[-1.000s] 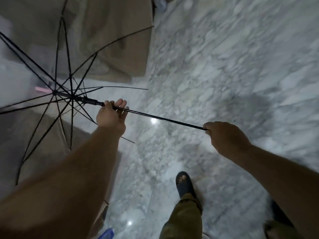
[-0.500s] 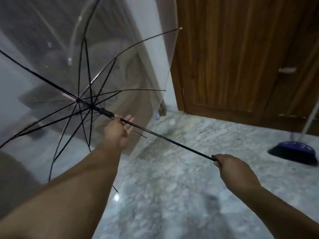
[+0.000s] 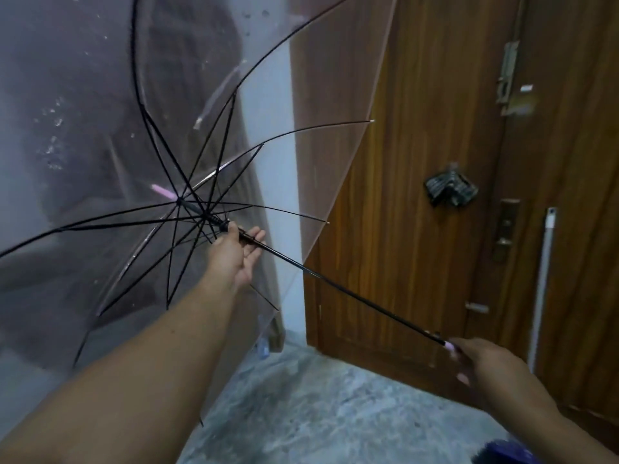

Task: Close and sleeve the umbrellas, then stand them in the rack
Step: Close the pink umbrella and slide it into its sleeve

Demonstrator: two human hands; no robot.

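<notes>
An open clear umbrella (image 3: 140,135) with black ribs and a pink tip fills the upper left, its canopy facing away from me. Its black shaft (image 3: 351,296) runs down to the right. My left hand (image 3: 236,254) reaches to the shaft just below the runner, fingers loosely spread against it, thumb up beside the runner. My right hand (image 3: 489,366) grips the pink handle at the shaft's lower end. No sleeve or rack is in view.
A brown wooden door (image 3: 435,162) with a latch and a dark handle stands straight ahead. A white pole (image 3: 542,279) leans at the right. Grey marble floor (image 3: 318,413) lies below, with a dark blue object (image 3: 502,457) at the bottom edge.
My view has swung up from the floor to the door. The umbrella has risen and tilted higher. My left hand has slid up the shaft to the runner, fingers more spread.
</notes>
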